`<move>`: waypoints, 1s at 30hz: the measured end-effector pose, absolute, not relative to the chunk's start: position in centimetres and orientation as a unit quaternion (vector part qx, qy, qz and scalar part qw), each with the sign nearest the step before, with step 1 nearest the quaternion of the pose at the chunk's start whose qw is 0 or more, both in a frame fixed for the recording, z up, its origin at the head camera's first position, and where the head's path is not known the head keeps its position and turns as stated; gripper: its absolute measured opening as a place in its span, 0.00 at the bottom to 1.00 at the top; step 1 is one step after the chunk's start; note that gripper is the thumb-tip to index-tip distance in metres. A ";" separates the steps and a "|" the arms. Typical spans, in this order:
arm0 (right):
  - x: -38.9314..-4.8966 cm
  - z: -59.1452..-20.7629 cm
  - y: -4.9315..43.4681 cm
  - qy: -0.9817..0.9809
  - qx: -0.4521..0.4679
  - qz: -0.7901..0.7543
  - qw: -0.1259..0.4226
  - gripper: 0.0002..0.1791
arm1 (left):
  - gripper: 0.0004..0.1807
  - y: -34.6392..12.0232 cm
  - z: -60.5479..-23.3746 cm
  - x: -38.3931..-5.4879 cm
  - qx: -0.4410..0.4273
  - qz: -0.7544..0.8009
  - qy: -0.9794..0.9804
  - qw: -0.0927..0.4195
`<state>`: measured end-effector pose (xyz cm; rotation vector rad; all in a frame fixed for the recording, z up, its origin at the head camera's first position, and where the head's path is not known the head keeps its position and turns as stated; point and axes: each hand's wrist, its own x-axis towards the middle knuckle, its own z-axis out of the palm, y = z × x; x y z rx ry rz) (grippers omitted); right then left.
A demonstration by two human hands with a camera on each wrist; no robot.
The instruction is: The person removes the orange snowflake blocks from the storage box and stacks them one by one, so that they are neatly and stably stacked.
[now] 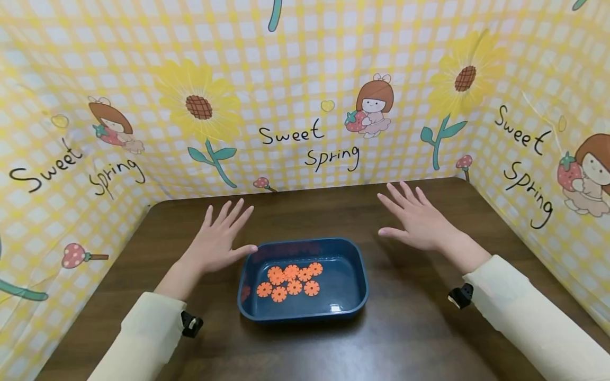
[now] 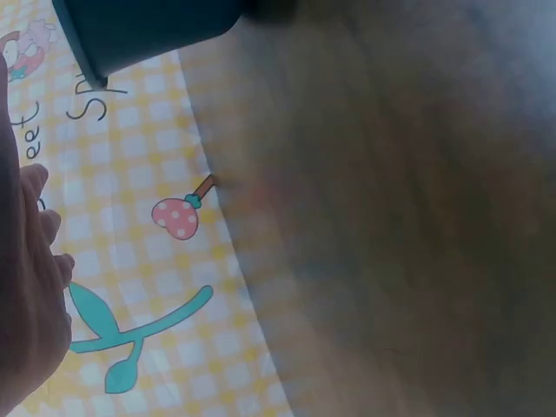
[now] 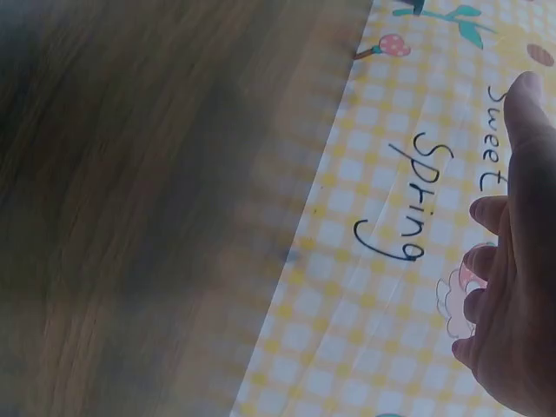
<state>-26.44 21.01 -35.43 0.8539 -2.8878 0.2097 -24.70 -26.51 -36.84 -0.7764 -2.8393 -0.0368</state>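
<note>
A dark blue rectangular tray (image 1: 343, 312) sits on the table in the head view, with several orange flower-like notched discs (image 1: 294, 287) lying inside, mostly toward its left half. My left hand (image 1: 216, 246), fingers spread and straight, is just left of the tray, its thumb tip overlapping the rim in this view. To the right of the tray and farther back, my right hand (image 1: 421, 219) is also spread with straight fingers and holds nothing. In the left wrist view the tray's corner (image 2: 148, 35) shows at the top, the left hand (image 2: 30, 287) at the edge. The right wrist view shows the right hand (image 3: 512, 261).
A dark brown wooden table (image 1: 405, 338) lies under everything. Around its back and sides hangs a yellow checked cloth (image 1: 295, 63) printed with flowers, girls and "Sweet Spring". Each wrist carries a small black camera, one on the left sleeve (image 1: 152, 312) side and one on the right.
</note>
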 end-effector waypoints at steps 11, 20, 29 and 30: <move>-25.2 -35.0 18.7 -0.937 0.332 0.090 0.067 0.46 | 0.47 -26.6 -38.4 -21.8 -0.252 -0.139 -0.957 0.046; -23.6 -34.5 15.8 -0.903 0.399 0.137 0.082 0.42 | 0.44 -25.9 -39.0 -20.4 -0.214 -0.292 -0.932 -0.004; -21.9 -35.0 13.1 -0.870 0.441 0.211 0.067 0.39 | 0.36 -25.3 -40.4 -19.5 -0.167 -0.372 -0.913 -0.010; -21.8 -35.1 12.8 -0.866 0.443 0.223 0.062 0.39 | 0.34 -25.3 -40.5 -19.4 -0.161 -0.378 -0.912 -0.007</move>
